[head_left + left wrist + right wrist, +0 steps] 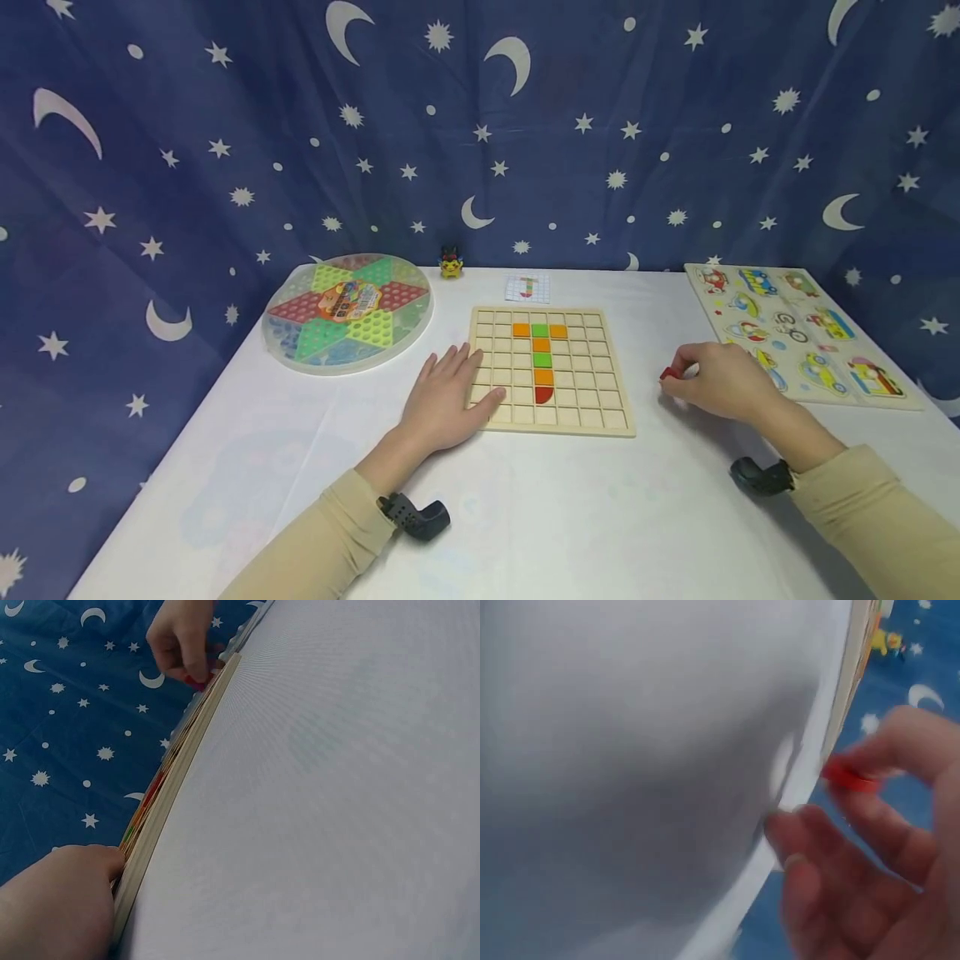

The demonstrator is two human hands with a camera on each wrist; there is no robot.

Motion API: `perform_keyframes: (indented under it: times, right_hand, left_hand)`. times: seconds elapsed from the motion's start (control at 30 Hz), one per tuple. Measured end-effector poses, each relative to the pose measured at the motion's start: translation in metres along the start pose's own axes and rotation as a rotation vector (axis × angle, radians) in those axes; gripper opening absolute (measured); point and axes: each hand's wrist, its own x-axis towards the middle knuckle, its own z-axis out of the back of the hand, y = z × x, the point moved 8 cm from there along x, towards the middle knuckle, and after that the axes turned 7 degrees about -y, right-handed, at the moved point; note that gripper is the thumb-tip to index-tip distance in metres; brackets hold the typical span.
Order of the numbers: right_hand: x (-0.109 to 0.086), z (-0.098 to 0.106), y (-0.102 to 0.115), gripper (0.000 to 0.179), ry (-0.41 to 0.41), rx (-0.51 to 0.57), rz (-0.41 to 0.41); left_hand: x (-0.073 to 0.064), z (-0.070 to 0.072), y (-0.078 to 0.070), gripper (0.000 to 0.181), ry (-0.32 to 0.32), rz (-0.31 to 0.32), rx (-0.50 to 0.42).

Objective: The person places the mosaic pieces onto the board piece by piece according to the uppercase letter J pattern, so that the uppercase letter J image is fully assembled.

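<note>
A wooden grid board (pixel 557 423) lies mid-table, with orange, green and red tiles set in a T-like column. At the column's foot is a red rounded tile (pixel 543 395). My left hand (pixel 444 404) rests on the board's left edge, fingers spread. To the right of the board, my right hand (pixel 722 379) pinches a small red tile (pixel 849 775) between thumb and finger. The right wrist view shows its other fingers loosely bent. A pattern card (pixel 527 288) with a similar coloured figure lies behind the board.
A round Chinese checkers set (pixel 348 360) lies at the back left, with a small yellow figurine (pixel 451 263) beside it. On the right is a picture puzzle board (pixel 798 333). A blue moon-and-star curtain (pixel 555 167) hangs behind the white table (pixel 540 517).
</note>
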Motion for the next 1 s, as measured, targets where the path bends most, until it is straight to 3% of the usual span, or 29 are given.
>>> perform_keyframes:
  times: [0.23,0.33,0.47,0.73,0.87,1.0]
  right_hand:
    - [0.011,0.007,0.037,0.021,-0.173,0.207,0.065]
    - [0.016,0.005,0.051,0.021,-0.184,0.334,0.068]
    - [0.023,-0.005,0.07,0.019,-0.103,0.439,0.075]
    - [0.025,-0.033,0.121,0.01,0.153,0.605,0.159]
    - [0.024,-0.042,0.135,0.019,0.165,0.605,0.142]
    - [0.024,-0.047,0.142,0.017,0.156,0.519,0.127]
  left_hand:
    - [0.0,-0.001,-0.001,0.082,0.003,0.008,0.006]
    - [0.0,-0.002,-0.002,0.082,0.01,0.01,0.004]
    - [0.0,-0.003,-0.005,0.081,0.015,0.012,0.009]
    - [0.003,-0.004,-0.013,0.081,0.005,-0.012,0.018]
    - [0.004,-0.004,-0.017,0.081,0.002,-0.019,0.015]
    - [0.003,-0.004,-0.019,0.08,0.003,-0.017,0.013]
